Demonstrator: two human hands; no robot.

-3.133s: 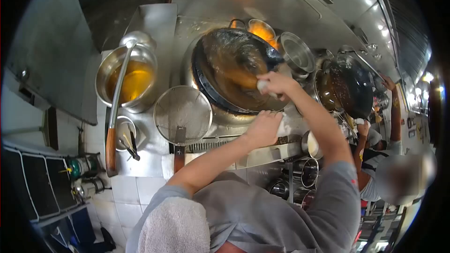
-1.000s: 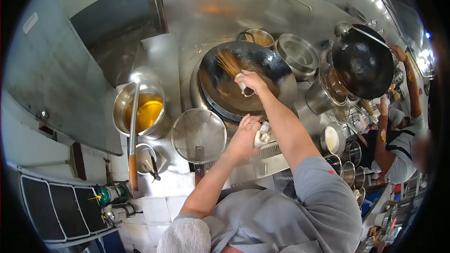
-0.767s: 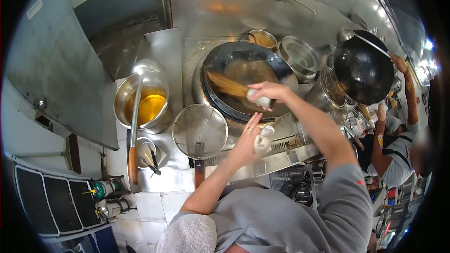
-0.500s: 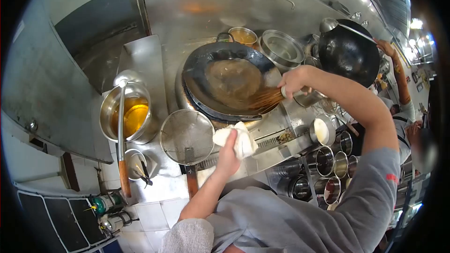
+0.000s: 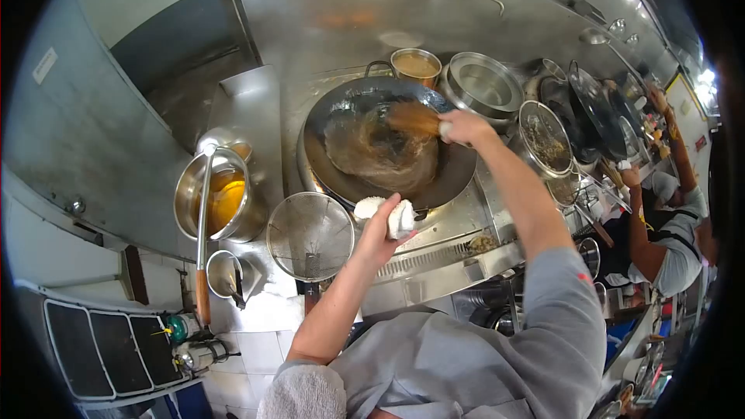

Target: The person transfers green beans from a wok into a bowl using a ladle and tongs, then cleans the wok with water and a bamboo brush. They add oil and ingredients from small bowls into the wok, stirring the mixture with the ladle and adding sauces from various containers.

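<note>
My right hand [image 5: 464, 129] is closed round the pale handle end of a brown bristle brush [image 5: 415, 119], whose bristles are over the upper right part of the large black wok [image 5: 458, 163]. Murky brown water [image 5: 365, 157] swirls in the wok. A folded white cloth [image 5: 400, 219] is gripped in my left hand [image 5: 379, 237] at the wok's near rim, where the cloth hides the rim's handle in part. Just left of that hand lies a round wire strainer [image 5: 310, 234].
At the left stands a steel pot [image 5: 186, 194] of yellow oil with a ladle [image 5: 203, 225] across it. Steel pots [image 5: 485, 85] and a strainer basket [image 5: 545, 137] line the back right. A co-worker [image 5: 675, 225] handles another wok [image 5: 596, 109] farther right.
The brush has moved from the wok's near right side up and left. My left hand and the cloth have shifted slightly. The view has turned, and the co-worker's wok is lower and tilted.
</note>
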